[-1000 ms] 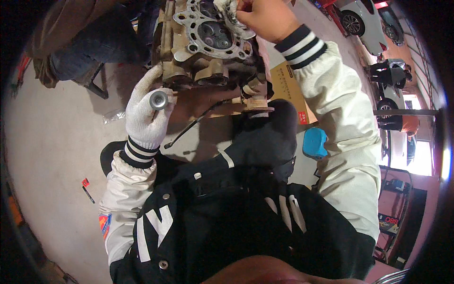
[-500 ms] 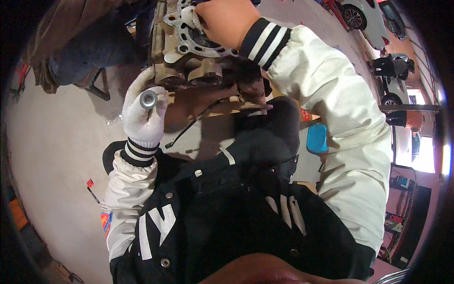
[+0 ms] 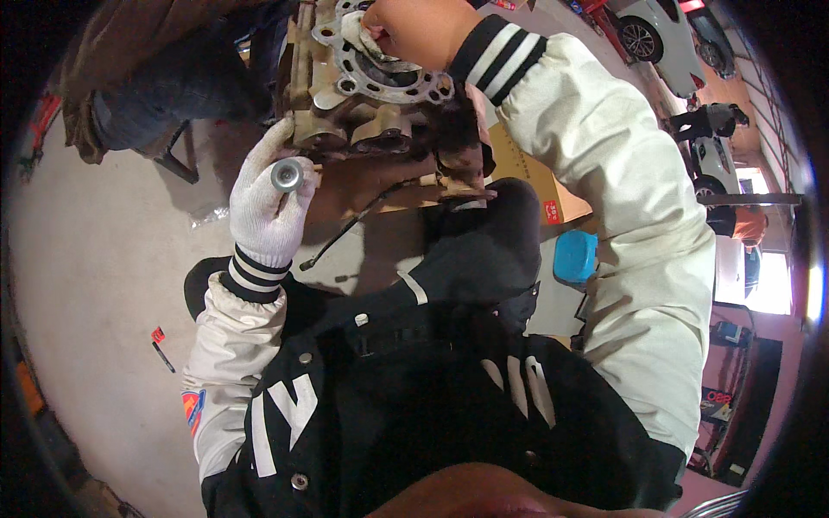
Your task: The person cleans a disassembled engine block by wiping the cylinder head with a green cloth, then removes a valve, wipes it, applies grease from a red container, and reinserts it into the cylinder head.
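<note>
The big grey-brown cast-metal engine part [image 3: 371,95] stands in front of me, its flat, holed face turned my way. My bare right hand [image 3: 423,33] is curled around a crumpled whitish cloth [image 3: 354,34], held over the round bore; my gloved left hand [image 3: 263,207] grips a silver, round-ended metal tool [image 3: 287,175] near the part's close left corner. I'd judge the cloth work partway: the near rim lies uncovered and pale, the dark bore probably remains. My knuckles hide much of it, the far end is cut off, and the tool's length is foreshortened.
</note>
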Demonstrator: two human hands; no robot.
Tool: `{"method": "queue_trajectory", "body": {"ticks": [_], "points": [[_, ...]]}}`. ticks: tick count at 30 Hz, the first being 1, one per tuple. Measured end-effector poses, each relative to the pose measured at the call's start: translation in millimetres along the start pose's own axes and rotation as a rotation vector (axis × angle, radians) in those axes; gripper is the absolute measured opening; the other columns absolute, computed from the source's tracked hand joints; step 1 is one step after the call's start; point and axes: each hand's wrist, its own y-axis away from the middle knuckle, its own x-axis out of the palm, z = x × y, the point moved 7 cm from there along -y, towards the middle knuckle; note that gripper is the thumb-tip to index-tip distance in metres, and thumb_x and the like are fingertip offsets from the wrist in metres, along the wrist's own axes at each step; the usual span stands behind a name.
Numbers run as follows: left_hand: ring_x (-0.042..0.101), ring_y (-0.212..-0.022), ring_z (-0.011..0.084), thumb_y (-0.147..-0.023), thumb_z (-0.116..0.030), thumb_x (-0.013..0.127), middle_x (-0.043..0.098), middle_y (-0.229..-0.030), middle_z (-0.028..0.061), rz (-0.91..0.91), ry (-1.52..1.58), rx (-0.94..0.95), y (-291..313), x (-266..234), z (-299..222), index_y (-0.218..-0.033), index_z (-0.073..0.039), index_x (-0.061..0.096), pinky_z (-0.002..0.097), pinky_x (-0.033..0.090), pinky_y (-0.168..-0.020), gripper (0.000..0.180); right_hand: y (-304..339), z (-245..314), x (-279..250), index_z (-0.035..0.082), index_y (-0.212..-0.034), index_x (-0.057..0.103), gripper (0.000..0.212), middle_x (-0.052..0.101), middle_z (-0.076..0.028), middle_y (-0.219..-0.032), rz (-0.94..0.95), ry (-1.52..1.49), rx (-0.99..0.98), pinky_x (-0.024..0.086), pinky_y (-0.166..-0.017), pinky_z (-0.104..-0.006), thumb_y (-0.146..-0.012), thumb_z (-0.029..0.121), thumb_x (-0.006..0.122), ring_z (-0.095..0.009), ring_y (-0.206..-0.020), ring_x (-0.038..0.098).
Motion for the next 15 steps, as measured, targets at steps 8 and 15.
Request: {"method": "queue_trajectory", "body": {"ticks": [8, 15], "points": [[0.067, -0.114, 0.0367, -0.090, -0.012, 0.075, 0.064, -0.137, 0.0261, -0.057, -0.090, -0.003, 1, 2, 13, -0.101, -0.001, 0.074, 0.0405, 0.051, -0.100, 0.015, 3, 2, -2, 0.000, -0.069, 0.061, 0.026, 0.055, -0.012, -0.059, 0.143, -0.476, 0.070, 0.045, -0.057, -0.0462, -0.091, 0.013, 0.064, -0.026, -0.051, 0.048], [0.068, -0.106, 0.0248, -0.100, -0.008, 0.066, 0.065, -0.132, 0.0275, 0.030, -0.191, 0.106, 2, 0, 7, -0.105, 0.008, 0.070, 0.0364, 0.052, -0.098, 0.018, 37, -45, -21, 0.002, -0.081, 0.063, 0.021, 0.052, -0.008, -0.063, -0.070, -0.670, 0.346, 0.044, -0.059, -0.0389, -0.096, 0.017, 0.065, -0.017, -0.056, 0.048]]}}
